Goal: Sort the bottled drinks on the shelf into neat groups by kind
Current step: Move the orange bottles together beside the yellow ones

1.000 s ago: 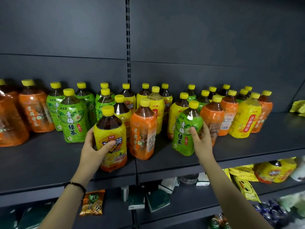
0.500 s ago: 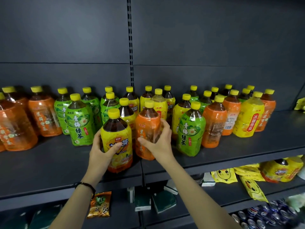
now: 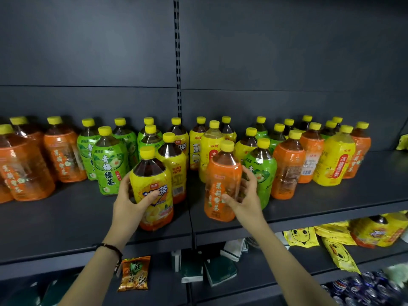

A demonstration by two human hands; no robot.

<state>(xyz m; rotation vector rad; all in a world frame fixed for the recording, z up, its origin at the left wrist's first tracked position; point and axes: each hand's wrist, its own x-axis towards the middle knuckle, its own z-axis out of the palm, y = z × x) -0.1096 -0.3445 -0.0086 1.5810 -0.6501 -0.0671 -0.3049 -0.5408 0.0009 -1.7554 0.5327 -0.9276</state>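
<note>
Sorting in progress: the left hand [image 3: 130,205] wraps its fingers [image 3: 152,196] around a yellow bottle [image 3: 152,188] and the right hand [image 3: 245,199] clasps an orange bottle [image 3: 221,184], both near the front edge of the shelf [image 3: 66,219]. Orange bottles cluster at the left end and green beside them, while the middle and right remain mixed. Roughly thirty bottles show; those at the rear overlap too much for an exact count by kind.

"青梅绿茶" on a green bottle [image 3: 109,164]; "冰糖雪梨" on a yellow bottle [image 3: 335,160]
</note>
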